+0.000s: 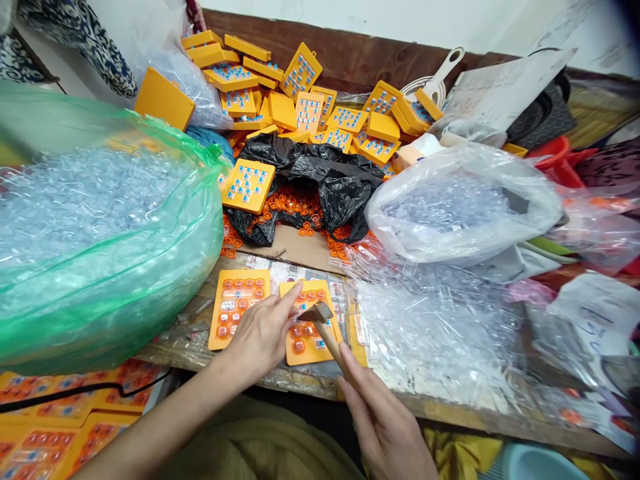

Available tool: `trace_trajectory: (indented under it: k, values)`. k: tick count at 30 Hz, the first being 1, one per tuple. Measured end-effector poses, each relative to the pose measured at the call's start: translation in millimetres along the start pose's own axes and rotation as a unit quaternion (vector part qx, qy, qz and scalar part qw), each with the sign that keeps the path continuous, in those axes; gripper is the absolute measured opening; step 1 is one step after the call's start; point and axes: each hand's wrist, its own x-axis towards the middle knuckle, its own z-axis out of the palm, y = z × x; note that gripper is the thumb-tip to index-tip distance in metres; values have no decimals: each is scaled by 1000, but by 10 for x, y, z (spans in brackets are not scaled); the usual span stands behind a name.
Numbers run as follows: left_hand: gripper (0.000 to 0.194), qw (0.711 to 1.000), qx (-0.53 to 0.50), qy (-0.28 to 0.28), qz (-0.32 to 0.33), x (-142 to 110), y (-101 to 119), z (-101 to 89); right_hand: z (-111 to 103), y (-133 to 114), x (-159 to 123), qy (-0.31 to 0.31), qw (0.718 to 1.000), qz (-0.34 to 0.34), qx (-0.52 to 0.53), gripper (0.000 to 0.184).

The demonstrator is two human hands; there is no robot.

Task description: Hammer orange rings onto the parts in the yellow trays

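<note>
My right hand [383,417] is wrapped round the wooden handle of a hammer [330,340]. The metal head is over an orange-yellow plastic board [320,353] and covers part of its middle. This board carries orange ring-shaped caps, some clear pieces and small blue parts. My left hand [263,330] reaches across the board's left edge, index finger stretched out along its top and the other fingers partly tucked from view. Whether a small piece is under those fingers, I cannot make out. A second board [240,283], also fitted with orange caps and clear pieces, lies left of it, partly behind my left wrist.
A green bag [190,267] of clear pieces bulges at left. Behind, a black bag [345,180] spills orange caps beneath piled yellow boards [285,110]. At right stand a white bag [465,247] and loose clear plastic pieces [435,327]. More boards [50,427] lie lower left.
</note>
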Motion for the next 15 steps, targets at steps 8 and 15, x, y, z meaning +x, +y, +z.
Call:
trace_trajectory:
  k: [8,15]
  values:
    - [62,998,69,2,11,-18,6,16,9,7,-16,3,1000,1,-13,59]
    - [66,998,57,1,1,-36,15,19,74,73,70,69,986,113,102,42]
